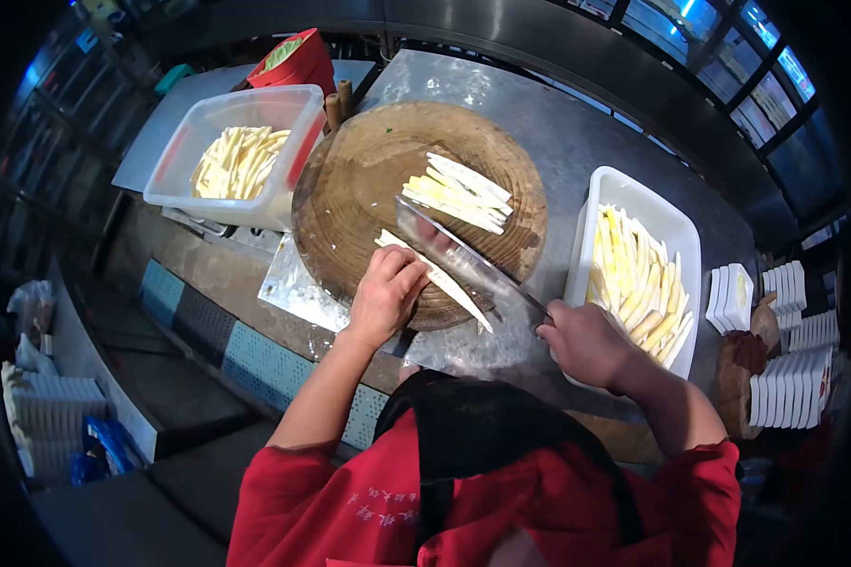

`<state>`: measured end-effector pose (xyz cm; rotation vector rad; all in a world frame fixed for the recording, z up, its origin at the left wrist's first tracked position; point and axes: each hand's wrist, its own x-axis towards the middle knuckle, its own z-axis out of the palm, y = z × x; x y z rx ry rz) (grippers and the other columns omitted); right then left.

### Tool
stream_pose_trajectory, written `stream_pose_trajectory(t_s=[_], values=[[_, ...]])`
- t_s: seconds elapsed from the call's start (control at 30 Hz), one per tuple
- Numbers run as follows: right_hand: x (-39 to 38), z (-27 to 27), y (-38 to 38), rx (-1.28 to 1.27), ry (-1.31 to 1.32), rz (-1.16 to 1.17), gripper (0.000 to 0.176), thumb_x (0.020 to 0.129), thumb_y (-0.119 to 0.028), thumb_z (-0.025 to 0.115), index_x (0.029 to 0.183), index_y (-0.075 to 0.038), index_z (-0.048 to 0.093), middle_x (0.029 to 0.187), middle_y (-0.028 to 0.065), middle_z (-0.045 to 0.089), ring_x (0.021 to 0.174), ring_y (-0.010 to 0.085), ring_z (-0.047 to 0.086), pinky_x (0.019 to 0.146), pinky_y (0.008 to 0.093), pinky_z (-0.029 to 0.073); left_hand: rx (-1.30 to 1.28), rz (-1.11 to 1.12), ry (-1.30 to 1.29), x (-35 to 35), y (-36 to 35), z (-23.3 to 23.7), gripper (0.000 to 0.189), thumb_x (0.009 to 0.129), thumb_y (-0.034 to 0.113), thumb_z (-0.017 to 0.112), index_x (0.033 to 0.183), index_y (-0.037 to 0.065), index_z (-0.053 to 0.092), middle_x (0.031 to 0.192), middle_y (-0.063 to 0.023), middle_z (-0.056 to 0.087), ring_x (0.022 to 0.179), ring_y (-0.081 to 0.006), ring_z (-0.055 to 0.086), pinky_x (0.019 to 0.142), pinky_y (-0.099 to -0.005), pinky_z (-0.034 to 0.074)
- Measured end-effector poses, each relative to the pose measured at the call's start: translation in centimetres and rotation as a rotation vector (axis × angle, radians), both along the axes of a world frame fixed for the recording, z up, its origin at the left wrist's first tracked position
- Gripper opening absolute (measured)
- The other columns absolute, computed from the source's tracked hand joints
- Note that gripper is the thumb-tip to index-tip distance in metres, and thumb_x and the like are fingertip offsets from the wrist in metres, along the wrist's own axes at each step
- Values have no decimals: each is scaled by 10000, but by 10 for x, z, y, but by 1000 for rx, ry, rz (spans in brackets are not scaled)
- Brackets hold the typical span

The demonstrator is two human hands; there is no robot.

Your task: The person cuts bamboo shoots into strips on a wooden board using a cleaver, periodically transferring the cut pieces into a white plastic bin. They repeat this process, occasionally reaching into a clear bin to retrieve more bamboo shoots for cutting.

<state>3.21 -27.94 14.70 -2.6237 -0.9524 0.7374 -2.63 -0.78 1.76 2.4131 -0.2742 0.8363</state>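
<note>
My left hand (388, 291) presses its bent fingers onto a long pale bamboo shoot (460, 297) at the near edge of the round wooden chopping block (345, 184). The shoot's tapered end sticks out past my fingers towards the right. In my right hand (584, 342) is the handle of a cleaver (459, 253), its broad blade slanting across the block just beyond that shoot. Past the blade lies a bundle of split bamboo shoots (461, 194), side by side. Small pale scraps dot the wood.
On the right stands a white plastic tub (692, 236) of whole bamboo shoots (638, 283). A clear tub (298, 109) at the left holds cut pieces (241, 163), with a red container (303, 61) behind it. Stacked white dishes (792, 389) sit at far right. The block rests on a metal table (577, 123).
</note>
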Motion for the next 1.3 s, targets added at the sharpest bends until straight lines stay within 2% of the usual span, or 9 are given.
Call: stream_pose_trajectory(t_s=[0.17,0.23,0.37,0.77,0.83,1.03,1.23,1.27,1.3], values=[[-5,-17,24,-99,8,94,252,924,-220,553,900,29,519,764,272,616,780,461,609,714,532,462,0,8,-7,2,2,1,175,763,56,712,915,29,629,929,-108,583,937,-317,564,799,-391,490],[-5,-31,34,184,-72,170,253,925,-212,545,902,38,513,753,277,607,765,472,599,702,541,452,-2,0,15,-1,1,0,177,762,56,714,915,28,630,924,-109,586,930,-316,566,793,-389,491],[10,-25,15,199,-85,113,255,926,-206,535,895,46,515,737,286,594,745,484,586,683,542,446,-17,-1,57,-9,1,0,159,755,60,727,887,23,647,906,-113,598,899,-315,575,775,-384,495],[-12,-15,21,-52,99,50,216,902,-168,575,892,42,526,795,296,598,812,476,579,723,525,446,-46,35,-1,-13,-2,-6,182,712,75,773,853,37,665,902,-99,595,887,-315,582,753,-393,503],[-9,-28,28,181,-39,122,184,900,-155,529,893,27,558,828,264,630,845,445,614,761,514,465,-42,29,2,-14,-3,-8,179,710,75,775,847,38,665,896,-100,594,879,-316,580,749,-393,501],[14,-4,6,89,-142,56,179,896,-183,570,889,-5,552,760,225,624,749,425,612,681,494,466,-45,-9,82,-17,-2,1,212,681,110,804,829,45,666,875,-95,587,843,-308,560,726,-394,491],[-10,19,-75,438,-108,-571,232,873,-182,633,968,27,605,764,207,651,673,346,642,619,393,495,58,-50,82,22,-12,-3,282,652,198,829,835,82,647,908,-100,564,883,-315,533,778,-428,451],[-20,17,-89,506,-254,-674,211,861,-136,652,963,43,607,694,155,646,585,247,626,559,354,484,125,-16,48,35,-16,-5,279,660,214,825,818,88,633,916,-116,560,886,-323,529,773,-439,449],[-25,35,-100,504,81,-1007,201,877,-143,640,946,44,608,622,87,601,512,140,572,493,303,456,142,14,61,51,-18,-11,282,670,221,822,803,84,615,927,-126,556,894,-320,525,773,-436,450]])
